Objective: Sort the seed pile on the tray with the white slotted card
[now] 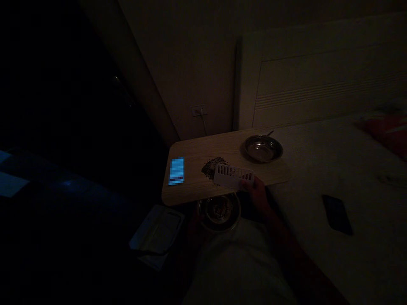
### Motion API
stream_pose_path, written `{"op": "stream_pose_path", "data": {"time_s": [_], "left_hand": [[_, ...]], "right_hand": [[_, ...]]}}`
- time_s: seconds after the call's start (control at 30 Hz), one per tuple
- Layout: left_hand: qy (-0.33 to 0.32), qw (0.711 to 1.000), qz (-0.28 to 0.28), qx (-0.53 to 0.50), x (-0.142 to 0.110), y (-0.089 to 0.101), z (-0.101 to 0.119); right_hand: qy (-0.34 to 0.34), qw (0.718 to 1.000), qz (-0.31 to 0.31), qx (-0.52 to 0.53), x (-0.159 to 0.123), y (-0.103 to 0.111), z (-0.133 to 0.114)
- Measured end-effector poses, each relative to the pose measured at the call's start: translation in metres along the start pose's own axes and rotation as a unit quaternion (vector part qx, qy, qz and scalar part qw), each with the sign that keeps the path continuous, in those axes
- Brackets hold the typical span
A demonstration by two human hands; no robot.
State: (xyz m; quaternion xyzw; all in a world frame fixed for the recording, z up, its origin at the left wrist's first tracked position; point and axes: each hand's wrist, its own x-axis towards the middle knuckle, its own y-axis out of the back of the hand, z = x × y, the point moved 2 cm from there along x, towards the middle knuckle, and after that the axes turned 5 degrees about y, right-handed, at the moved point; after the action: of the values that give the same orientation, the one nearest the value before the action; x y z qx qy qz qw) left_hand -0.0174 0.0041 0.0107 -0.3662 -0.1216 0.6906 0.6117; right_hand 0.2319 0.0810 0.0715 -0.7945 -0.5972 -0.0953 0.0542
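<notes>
My right hand (256, 190) is closed around the right end of a white slotted plastic piece (227, 182), held over a small wooden table (193, 148). Its left end is beside a heap of small dark bits (208, 169), which look like seeds or grains, and partly covers them. Below the table's front edge, a round metal bowl (235, 220) is held close to my body, with some bits inside too dim to name. My left hand (197, 222) is at the bowl's left rim, closed on it, mostly lost in shadow.
Another metal bowl (263, 149) with a utensil handle (270, 133) stands at the table's back right. A lit screen (177, 170) lies at the left. A pale box-like object (157, 233) is low on the left. On the bed (305, 169) lies a dark phone (337, 214).
</notes>
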Motion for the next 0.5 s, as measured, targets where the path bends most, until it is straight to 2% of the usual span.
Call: {"op": "stream_pose_path", "data": {"time_s": [0.3, 0.5], "left_hand": [[0.01, 1.0, -0.013, -0.014, -0.005, -0.004, 0.002], [-0.001, 1.0, -0.009, -0.024, -0.004, -0.006, 0.002]], "right_hand": [[-0.012, 0.999, -0.034, 0.022, -0.004, -0.003, -0.001], [-0.067, 0.991, -0.082, 0.08, -0.003, 0.009, -0.002]]}}
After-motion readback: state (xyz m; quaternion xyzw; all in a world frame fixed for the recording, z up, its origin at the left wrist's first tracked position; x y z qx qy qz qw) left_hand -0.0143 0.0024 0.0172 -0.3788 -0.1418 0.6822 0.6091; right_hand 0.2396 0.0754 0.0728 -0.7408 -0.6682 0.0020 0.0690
